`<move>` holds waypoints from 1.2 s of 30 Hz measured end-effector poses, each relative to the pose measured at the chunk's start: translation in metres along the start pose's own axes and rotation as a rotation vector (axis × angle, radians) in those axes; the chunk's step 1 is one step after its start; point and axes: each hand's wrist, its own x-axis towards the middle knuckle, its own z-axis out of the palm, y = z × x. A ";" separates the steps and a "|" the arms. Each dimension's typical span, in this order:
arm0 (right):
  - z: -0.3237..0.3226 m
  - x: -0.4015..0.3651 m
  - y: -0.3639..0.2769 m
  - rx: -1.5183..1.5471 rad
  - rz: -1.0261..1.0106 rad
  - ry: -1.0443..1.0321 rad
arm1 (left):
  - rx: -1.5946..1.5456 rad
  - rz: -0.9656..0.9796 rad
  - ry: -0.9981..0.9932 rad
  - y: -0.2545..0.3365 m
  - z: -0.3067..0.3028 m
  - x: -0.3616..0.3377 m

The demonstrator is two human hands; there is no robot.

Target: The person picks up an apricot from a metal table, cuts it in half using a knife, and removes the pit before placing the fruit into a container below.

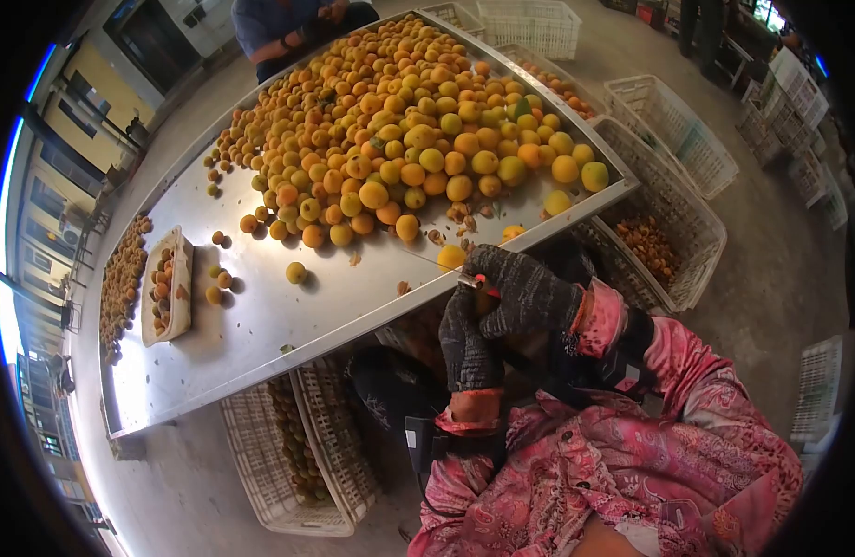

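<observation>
Left to right on my feed: small basket (181,302) of dark fruit on metal table (260,320); apricot pile (381,139) upslope; one apricot (451,257) near the edge, by the hands. Left hand (470,339): fingers curled, can't tell what they pinch. Knife (468,278), I think, pinched in right hand (529,292). Crate (711,243) beyond. Reads as close blade work; next move calls for left fingertips clear of the edge.

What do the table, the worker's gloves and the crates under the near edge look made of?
Table: probably stainless steel; smooth, silvery, bright glare.
Gloves: likely knitted fabric; dark, matte, textured.
Crates: seemingly moulded plastic; off-white, slotted walls, finish unclear in shadow.
</observation>
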 end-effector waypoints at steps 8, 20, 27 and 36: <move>0.001 -0.003 -0.006 -0.104 -0.142 0.154 | 0.079 0.056 -0.023 0.005 0.003 -0.004; -0.015 0.005 -0.013 0.579 0.162 0.091 | 0.012 -0.262 -0.113 0.051 0.004 -0.016; -0.020 -0.032 -0.054 -0.744 -0.507 0.413 | -0.198 0.031 -0.107 0.055 -0.002 -0.028; 0.015 -0.058 -0.066 -0.706 -0.399 0.346 | -0.207 0.177 -0.039 0.051 0.005 -0.042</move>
